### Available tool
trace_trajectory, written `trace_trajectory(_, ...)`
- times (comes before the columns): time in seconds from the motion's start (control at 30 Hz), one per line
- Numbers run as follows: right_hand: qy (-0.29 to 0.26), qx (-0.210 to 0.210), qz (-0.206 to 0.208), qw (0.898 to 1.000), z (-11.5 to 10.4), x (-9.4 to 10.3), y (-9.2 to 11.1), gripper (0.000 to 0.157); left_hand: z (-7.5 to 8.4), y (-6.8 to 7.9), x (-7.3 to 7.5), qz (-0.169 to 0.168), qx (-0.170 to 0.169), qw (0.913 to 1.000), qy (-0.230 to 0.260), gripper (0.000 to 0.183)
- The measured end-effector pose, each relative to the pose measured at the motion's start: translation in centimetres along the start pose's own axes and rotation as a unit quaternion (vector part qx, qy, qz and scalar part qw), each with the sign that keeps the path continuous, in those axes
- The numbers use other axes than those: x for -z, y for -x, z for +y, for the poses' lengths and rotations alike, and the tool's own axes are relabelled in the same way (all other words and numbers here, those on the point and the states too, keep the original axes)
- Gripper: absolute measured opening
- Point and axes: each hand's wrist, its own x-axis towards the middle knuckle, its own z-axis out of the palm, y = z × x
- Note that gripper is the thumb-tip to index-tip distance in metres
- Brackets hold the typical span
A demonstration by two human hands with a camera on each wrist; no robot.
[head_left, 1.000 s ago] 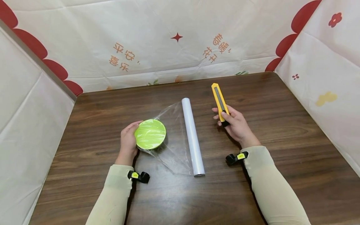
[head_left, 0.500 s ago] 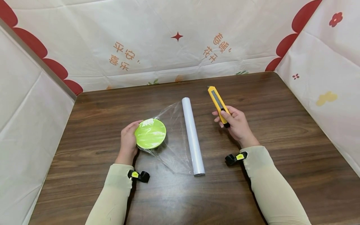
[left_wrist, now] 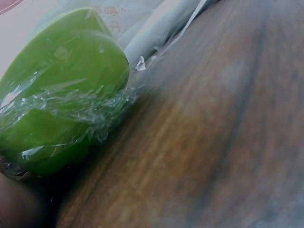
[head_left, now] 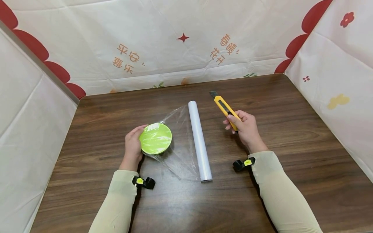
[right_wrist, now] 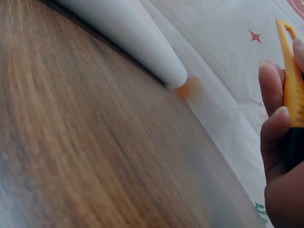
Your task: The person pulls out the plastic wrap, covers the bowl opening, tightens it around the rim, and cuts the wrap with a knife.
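My left hand (head_left: 133, 144) grips the left side of a green bowl (head_left: 155, 139), whose top is covered with wrinkled clear film. In the left wrist view, crumpled cling film (left_wrist: 71, 102) wraps round the side of the bowl. A sheet of that film stretches rightward to a long white roll of cling film (head_left: 199, 142) lying on the table. Right of the roll, my right hand (head_left: 247, 131) holds a yellow utility knife (head_left: 224, 107) above the table, thumb on its slider. Its blade (head_left: 214, 94) sticks out, pointing to the upper left. Fingers (right_wrist: 275, 128) curl round the knife's handle.
The dark wooden table (head_left: 276, 181) ends at the back against a white printed cloth (head_left: 163, 38). Cloth walls also stand on the left and right. Each wrist carries a black strap with a small camera.
The knife's blade has slid out of the yellow body. My right hand has tilted the knife further left. The left hand, bowl and roll stay in place.
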Motion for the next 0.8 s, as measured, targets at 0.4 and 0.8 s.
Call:
trace_trajectory(0.4, 0.064, -0.001, 0.080, 0.995, -0.40, -0.56, 0.24, 0.039, 0.12, 0.05, 0.06, -0.002, 0.006, 1.0000, 0.000, 0.026)
trace_trajectory(0.8, 0.100, -0.020, 0.086, 0.991, -0.34, -0.65, 0.15, 0.047, 0.19, -0.03, 0.22, -0.011, 0.013, 0.9999, -0.002, 0.032)
